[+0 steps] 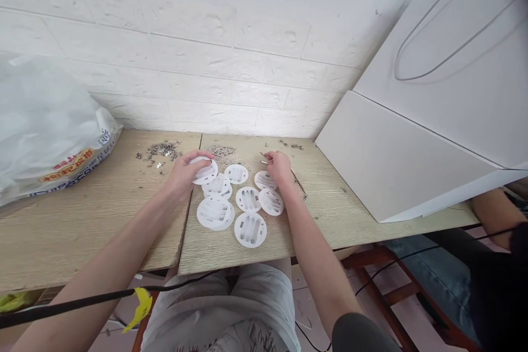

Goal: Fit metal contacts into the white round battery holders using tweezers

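My left hand [185, 175] grips a round white plastic battery cover [206, 172] by its edge, thumb on top. It is raised slightly above other covers. My right hand [279, 166] is closed around slim metal tweezers [297, 181], their two tips pointing left past the fingers. Just below that hand lie white battery covers [271, 202], with slots facing up. More lie between the hands: one cover [236, 174] at the back, another [251, 230] near the front edge, and an overlapping stack [215, 213]. Metal springs appear in some slots.
Small metal pieces lie in a pile [164, 149] at left and another pile [220, 151] beyond the covers. A stuffed plastic bag [49, 132] stands left. A large white board [396, 159] walls off the right. A black cable [94, 300] crosses low; another person's arm [493, 212] shows far right.
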Demonstrator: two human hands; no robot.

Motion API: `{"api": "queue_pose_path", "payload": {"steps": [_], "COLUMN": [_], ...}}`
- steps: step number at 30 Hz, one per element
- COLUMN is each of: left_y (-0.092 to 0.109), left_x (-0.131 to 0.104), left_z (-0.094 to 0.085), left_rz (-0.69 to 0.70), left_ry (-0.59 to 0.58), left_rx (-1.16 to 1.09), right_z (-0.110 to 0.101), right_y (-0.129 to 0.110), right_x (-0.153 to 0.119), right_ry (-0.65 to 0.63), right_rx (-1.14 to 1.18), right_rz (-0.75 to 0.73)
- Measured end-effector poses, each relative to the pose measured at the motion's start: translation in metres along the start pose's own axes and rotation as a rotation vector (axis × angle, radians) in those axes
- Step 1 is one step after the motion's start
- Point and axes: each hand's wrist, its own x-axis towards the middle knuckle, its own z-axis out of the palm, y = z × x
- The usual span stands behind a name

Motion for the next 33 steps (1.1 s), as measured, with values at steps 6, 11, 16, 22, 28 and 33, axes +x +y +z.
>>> {"api": "queue_pose_path", "payload": {"steps": [6,11,16,22,28,33], "left_y": [0.001,0.000,-0.005,-0.013,-0.015,-0.018], "left_x": [0.001,0.003,0.006,0.012,0.012,0.027], "left_z": [-0.002,-0.003,-0.004,-0.006,-0.005,-0.007], "left_rz": [-0.011,-0.024,-0.045,-0.044,0.034,0.080], "left_ry": [-0.010,0.025,0.037,0.060,0.100,0.092], "left_rx": [-0.041,-0.038,-0.018,0.044,0.071,-0.017], "right_z": [0.001,0.000,-0.005,-0.009,-0.010,-0.014], "right_y": [0.006,0.004,0.006,0.012,0.006,-0.022], "right_x": [0.003,0.002,0.001,0.000,0.002,-0.011], "right_ry": [0.008,-0.052,-0.015,-0.061,-0.045,-0.026], "right_rx": [0.015,0.021,-0.007,-0.095,-0.099,0.205], "right_rz": [-0.022,-0.039,-0.053,-0.011,-0.028,-0.259]}}
